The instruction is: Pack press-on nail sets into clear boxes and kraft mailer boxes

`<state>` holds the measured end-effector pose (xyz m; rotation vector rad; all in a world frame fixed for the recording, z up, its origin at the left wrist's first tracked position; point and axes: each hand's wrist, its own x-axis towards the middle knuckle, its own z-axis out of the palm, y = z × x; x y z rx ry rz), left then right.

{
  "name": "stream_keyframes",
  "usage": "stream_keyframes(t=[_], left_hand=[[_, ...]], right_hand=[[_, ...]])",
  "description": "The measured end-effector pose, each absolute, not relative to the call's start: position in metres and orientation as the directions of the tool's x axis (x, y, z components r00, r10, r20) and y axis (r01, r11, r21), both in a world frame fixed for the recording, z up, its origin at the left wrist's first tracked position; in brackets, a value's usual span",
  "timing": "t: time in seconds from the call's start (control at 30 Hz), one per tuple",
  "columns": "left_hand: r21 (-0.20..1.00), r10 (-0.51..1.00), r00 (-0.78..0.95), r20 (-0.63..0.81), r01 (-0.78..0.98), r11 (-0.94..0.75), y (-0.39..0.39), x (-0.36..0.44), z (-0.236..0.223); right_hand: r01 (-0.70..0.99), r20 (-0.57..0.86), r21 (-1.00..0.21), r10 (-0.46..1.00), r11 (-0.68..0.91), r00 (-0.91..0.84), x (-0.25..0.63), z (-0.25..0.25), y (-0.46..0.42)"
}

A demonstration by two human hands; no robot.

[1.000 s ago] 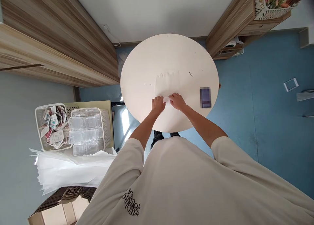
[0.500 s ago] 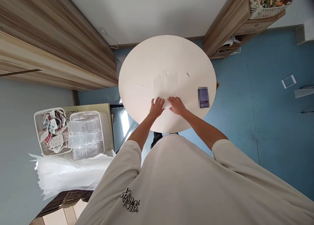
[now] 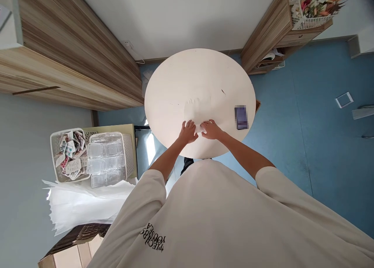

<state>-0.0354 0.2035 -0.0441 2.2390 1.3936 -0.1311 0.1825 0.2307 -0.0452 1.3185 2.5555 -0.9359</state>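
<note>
A thin white sheet (image 3: 197, 110) with a wavy far edge lies flat on the round cream table (image 3: 171, 87). Its near edge is folded or rolled into a narrow band; which of the two I cannot tell. My left hand (image 3: 187, 132) has its fingers curled over the left end of that band. At the right end, my right hand (image 3: 211, 129) grips it the same way, a short gap between the hands. Toward the table's right side lies a dark, pixelated flat object (image 3: 241, 117), apart from both hands.
To my left, a white basket of printed cards (image 3: 70, 155) and a basket of clear plastic boxes (image 3: 106, 159) stand beside loose white sheets (image 3: 87, 203). Cardboard (image 3: 70, 254) is below them. Wooden cabinets (image 3: 87, 53) flank the wall.
Both hands have drawn slightly nearer to me with the band, and the sheet's far edge has come nearer too. Less flat sheet shows. The whole view has shifted slightly.
</note>
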Motion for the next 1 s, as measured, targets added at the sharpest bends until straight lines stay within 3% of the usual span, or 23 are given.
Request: stream_keyframes(t=[0.3, 0.57, 0.8, 1.0], left_hand=[[0.411, 0.731, 0.447, -0.515, 0.878, -0.247, 0.199, -0.041, -0.039], [0.37, 0.843, 0.257, -0.472, 0.926, -0.074, 0.222, -0.036, -0.044], [0.262, 0.911, 0.26, -0.32, 0.948, -0.178, 0.213, -0.031, -0.053], [0.34, 0.828, 0.494, -0.266, 0.852, -0.399, 0.202, -0.016, -0.058]], right_hand=[[0.769, -0.407, -0.508, 0.678, 0.388, -0.612, 0.184, -0.042, 0.218], [0.906, -0.447, -0.398, 0.831, 0.147, -0.331, 0.184, -0.056, 0.241], [0.925, -0.434, -0.377, 0.871, 0.053, -0.228, 0.182, -0.063, 0.239], [0.895, -0.448, -0.38, 0.893, -0.236, 0.045, 0.189, -0.067, 0.228]])
